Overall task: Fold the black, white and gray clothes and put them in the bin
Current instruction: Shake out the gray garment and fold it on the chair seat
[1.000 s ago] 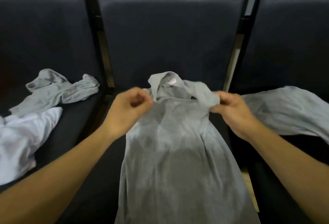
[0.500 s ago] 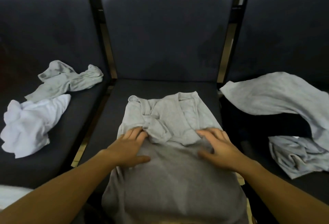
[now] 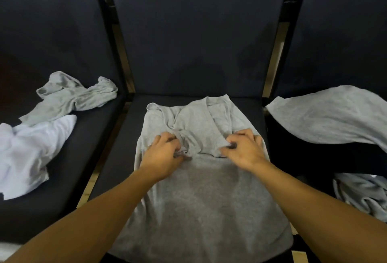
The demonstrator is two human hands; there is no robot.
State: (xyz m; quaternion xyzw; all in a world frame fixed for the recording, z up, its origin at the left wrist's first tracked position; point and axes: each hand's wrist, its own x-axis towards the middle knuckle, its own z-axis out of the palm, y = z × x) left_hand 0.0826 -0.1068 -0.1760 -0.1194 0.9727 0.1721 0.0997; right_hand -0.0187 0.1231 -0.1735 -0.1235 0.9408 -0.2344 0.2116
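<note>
Both hands, left hand (image 3: 162,155) and right hand (image 3: 244,149), pinch the gray shirt (image 3: 201,195) at 12 o'clock, ready to fold it.

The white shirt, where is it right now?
In the head view the white shirt lies crumpled on the left seat, just in front of a crumpled gray shirt and left of the middle seat where both hands work.

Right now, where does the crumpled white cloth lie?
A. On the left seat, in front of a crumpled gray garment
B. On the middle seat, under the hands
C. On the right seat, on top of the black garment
A: the crumpled white cloth lies on the left dark padded seat, nearer the camera than the crumpled gray garment.
</note>
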